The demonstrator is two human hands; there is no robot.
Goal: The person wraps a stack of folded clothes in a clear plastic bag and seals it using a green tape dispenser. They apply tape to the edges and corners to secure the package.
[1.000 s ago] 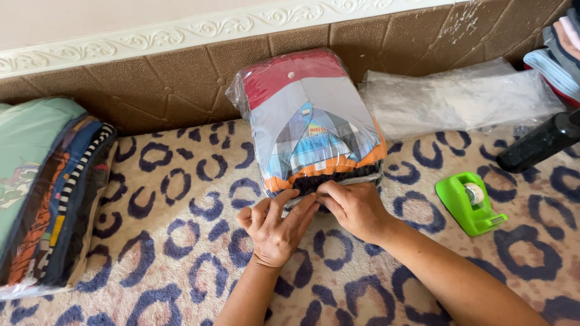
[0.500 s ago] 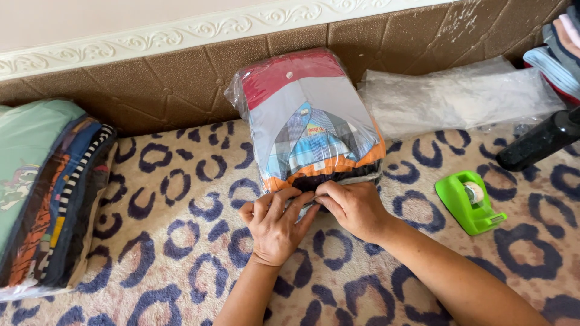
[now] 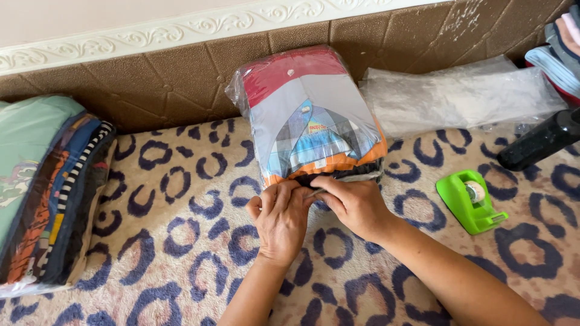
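Hands [image 3: 320, 208] unmoved, pinching bag [image 3: 308, 115] edge

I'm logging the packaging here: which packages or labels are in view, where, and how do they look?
Clothes pack: centre, against the wall; clear bag, red, grey, blue and orange garments; both hands at its near edge.
Label: on that pack; small, yellow.
Second pack: left edge; clear bag, green and striped clothes.
Empty bags: right; clear, flat.

Your left hand [image 3: 279, 218] and right hand [image 3: 353, 205] cover the near edge of the bagged clothes [image 3: 311, 115], so the flap there is hidden. Left clothes stack [image 3: 42, 187], far-right pile [image 3: 559, 48] and black object [image 3: 541, 142] are cut off by the frame.
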